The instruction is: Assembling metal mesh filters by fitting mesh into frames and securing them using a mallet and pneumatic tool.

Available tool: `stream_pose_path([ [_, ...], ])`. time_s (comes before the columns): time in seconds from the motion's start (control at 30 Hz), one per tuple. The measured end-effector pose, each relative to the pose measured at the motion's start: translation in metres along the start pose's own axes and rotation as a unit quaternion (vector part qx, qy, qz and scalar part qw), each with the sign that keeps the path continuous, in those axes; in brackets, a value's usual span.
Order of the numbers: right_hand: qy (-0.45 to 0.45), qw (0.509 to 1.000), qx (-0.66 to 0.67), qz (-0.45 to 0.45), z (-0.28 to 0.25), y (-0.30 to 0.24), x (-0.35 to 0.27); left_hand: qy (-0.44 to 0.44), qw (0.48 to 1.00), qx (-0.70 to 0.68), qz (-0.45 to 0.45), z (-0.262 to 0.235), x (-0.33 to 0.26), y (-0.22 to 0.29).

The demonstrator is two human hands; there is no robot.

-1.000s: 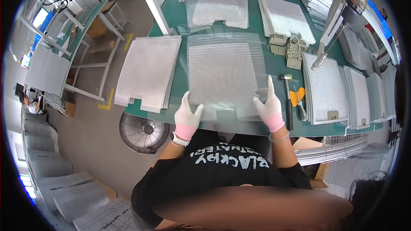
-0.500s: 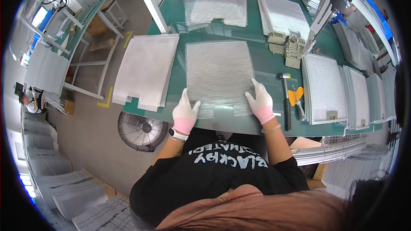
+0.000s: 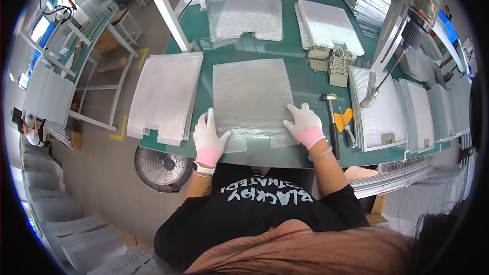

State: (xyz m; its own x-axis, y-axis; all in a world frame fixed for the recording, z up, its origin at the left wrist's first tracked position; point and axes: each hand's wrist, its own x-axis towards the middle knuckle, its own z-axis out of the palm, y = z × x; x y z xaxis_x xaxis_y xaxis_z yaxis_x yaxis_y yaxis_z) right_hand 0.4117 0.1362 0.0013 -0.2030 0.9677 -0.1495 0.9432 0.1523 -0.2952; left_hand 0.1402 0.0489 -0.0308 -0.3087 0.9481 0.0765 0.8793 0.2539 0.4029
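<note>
A silvery metal mesh sheet (image 3: 252, 99) lies flat on the green table (image 3: 300, 76) in front of me. My left hand (image 3: 209, 135), in a white and pink glove, rests flat on the sheet's near left corner with fingers spread. My right hand (image 3: 304, 122), gloved the same way, presses flat on the sheet's near right edge. Neither hand grips anything.
A stack of mesh sheets (image 3: 165, 94) lies at the left table edge, more mesh stacks (image 3: 247, 15) at the back. A hammer (image 3: 331, 114), orange-handled tool (image 3: 345, 119) and framed filters (image 3: 379, 107) lie right. A fan (image 3: 160, 168) stands on the floor. Another person (image 3: 33, 127) stands far left.
The mesh sheet has settled flat on the table. My right hand came down from the sheet's right edge to its near right corner; my left hand stays at the near left corner.
</note>
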Motion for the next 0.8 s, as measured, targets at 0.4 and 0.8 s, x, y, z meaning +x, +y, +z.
stream_pose_path([
  [0.4, 0.221, 0.937, -0.090, 0.257, -0.085, 0.098, 0.252, -0.042, 0.969, 0.119, 0.212, 0.019, 0.021, -0.014],
  [0.8, 0.077, 0.965, -0.179, 0.176, -0.111, 0.214, 0.298, -0.057, 0.960, 0.090, 0.258, 0.018, 0.035, -0.003],
])
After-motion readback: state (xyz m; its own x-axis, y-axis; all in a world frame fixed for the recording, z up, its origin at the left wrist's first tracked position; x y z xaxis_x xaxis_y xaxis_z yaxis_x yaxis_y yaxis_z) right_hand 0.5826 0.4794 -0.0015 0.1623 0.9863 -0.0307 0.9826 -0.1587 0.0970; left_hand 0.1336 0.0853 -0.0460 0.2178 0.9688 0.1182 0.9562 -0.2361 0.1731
